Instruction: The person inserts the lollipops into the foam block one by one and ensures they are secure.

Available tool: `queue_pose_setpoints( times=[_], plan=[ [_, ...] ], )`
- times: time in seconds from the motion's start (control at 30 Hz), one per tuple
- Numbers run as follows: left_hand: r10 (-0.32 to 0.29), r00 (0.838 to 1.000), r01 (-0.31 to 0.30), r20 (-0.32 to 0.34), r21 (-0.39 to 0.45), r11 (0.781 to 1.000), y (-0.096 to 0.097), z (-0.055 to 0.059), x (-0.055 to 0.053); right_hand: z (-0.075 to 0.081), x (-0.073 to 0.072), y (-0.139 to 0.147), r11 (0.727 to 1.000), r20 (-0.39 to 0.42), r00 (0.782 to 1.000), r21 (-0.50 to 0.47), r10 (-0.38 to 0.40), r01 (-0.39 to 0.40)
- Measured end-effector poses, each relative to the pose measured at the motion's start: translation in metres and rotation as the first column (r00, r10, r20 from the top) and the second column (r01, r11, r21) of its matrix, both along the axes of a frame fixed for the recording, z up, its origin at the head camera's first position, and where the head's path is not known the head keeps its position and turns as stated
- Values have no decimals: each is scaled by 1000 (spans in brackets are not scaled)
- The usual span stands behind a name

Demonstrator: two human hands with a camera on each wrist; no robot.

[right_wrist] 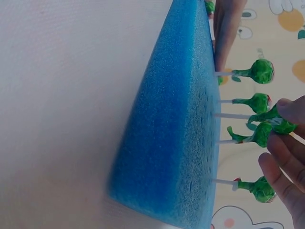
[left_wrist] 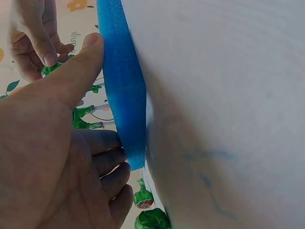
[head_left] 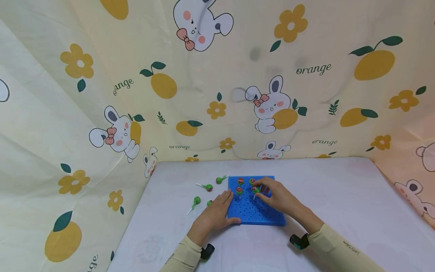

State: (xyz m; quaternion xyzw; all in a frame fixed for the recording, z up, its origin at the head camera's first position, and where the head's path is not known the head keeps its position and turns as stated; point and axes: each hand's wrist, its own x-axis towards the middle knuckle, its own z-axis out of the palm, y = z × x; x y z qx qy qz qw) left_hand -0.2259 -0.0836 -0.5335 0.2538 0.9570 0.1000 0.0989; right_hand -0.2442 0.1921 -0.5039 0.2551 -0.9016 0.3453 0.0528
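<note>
A blue foam board (head_left: 255, 217) dotted with small holes lies on the white table. My right hand (head_left: 276, 194) pinches a green-wrapped lollipop (head_left: 256, 190) by its head between thumb and fingertips. In the right wrist view the stick of that lollipop (right_wrist: 283, 125) points at the foam, its lower end right at the surface. Several other lollipops (right_wrist: 262, 71) stand upright in the board with their sticks in the foam. My left hand (head_left: 215, 213) rests along the board's left edge, fingers extended and thumb at the near edge, as the left wrist view also shows.
Several loose lollipops (head_left: 196, 201) lie on the white table (head_left: 163, 241) left of the board, one of them partly hidden behind the left hand. A printed curtain (head_left: 217, 75) with rabbits and oranges rises behind the table and along both sides.
</note>
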Motion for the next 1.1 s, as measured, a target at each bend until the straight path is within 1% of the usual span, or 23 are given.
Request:
queue_pose_setpoints(
  times=[0.13,0.53,0.77,0.97,1.1],
  plan=[
    [-3,1000,3,-1,2,1000,0,0,0,0,1,0,1000,15,1000,4,-3,3],
    [-8,1000,8,-4,6,1000,-1,-1,0,0,4,-2,1000,-23,1000,14,5,-5],
    [-8,1000,8,-2,1,1000,-1,-1,0,-2,5,-4,1000,-29,1000,23,3,-3],
    [-5,1000,5,-3,3,1000,-1,0,0,-3,4,-5,999,-9,1000,29,-17,17],
    [-3,1000,3,3,3,1000,0,-1,-1,-5,4,-5,999,-5,1000,41,-15,15]
  ],
)
